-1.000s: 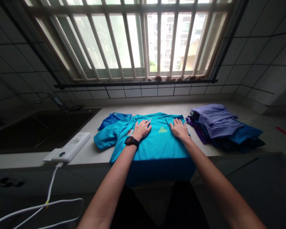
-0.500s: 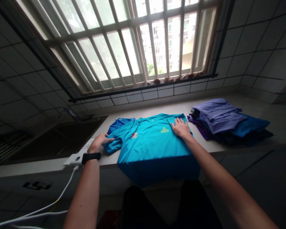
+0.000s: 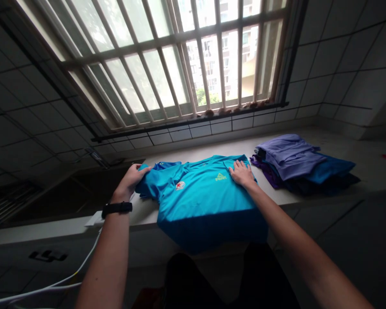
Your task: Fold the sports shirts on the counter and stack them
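A turquoise T-shirt (image 3: 199, 193) with a yellow-green chest logo and a small round badge lies spread on the counter, its lower part hanging over the front edge. My left hand (image 3: 131, 178), with a black watch on the wrist, pinches the shirt's left sleeve and holds it slightly raised. On the other side, my right hand (image 3: 242, 173) lies flat with fingers spread on the shirt near the right shoulder. A darker blue garment (image 3: 170, 164) shows partly behind the left sleeve; the rest of it is hidden.
Right of the shirt sits a pile of folded clothes (image 3: 289, 156), lilac on top. A dark sink (image 3: 83, 189) is set into the white counter (image 3: 276, 195) at left. A white power strip (image 3: 94, 219) with a cable lies by the front edge. A barred window (image 3: 180, 64) is behind.
My left hand has taken hold of the left sleeve and lifted it up and outward, covering more of the blue garment. My right hand stays in place on the shirt.
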{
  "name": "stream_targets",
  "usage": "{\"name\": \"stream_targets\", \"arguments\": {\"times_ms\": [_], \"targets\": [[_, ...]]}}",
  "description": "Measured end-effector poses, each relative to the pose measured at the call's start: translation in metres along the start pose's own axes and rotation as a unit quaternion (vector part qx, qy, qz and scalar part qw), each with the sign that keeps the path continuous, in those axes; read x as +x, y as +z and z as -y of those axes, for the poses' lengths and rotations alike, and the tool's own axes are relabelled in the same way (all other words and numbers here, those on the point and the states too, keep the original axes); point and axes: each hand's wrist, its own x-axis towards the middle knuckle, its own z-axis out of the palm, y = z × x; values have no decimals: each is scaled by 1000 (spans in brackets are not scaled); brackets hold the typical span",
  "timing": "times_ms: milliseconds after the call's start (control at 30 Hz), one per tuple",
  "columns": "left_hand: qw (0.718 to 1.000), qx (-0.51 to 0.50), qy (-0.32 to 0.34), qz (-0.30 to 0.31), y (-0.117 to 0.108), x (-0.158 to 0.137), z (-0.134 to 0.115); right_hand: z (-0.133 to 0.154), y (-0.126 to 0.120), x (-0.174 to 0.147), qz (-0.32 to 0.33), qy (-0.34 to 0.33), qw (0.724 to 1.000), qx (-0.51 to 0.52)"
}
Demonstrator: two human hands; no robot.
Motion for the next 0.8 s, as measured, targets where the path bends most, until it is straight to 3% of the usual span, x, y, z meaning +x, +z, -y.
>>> {"name": "stream_targets", "arguments": {"times_ms": [100, 167, 333, 467, 567, 633, 800], "targets": [[988, -131, 22, 73, 7, -14, -24, 1, -1, 0, 2, 2, 1000, 0], [989, -124, 24, 82, 16, -20, -34, 1, -1, -1, 1, 4, 1000, -2], [991, 90, -10, 95, 54, -20, -29, 2, -2, -3, 1, 5, 1000, -5], [959, 266, 38, 85, 83, -16, -17, 2, -3, -3, 0, 2, 1000, -9], [929, 352, 82, 86, 92, -10, -16, 2, -4, -3, 2, 3, 1000, -11], [921, 371, 103, 63, 93, -3, -18, 2, -4, -3, 4, 3, 1000, -11], [925, 358, 108, -74, 91, 19, -21, 2, -5, -3, 6, 1, 1000, -7]]}}
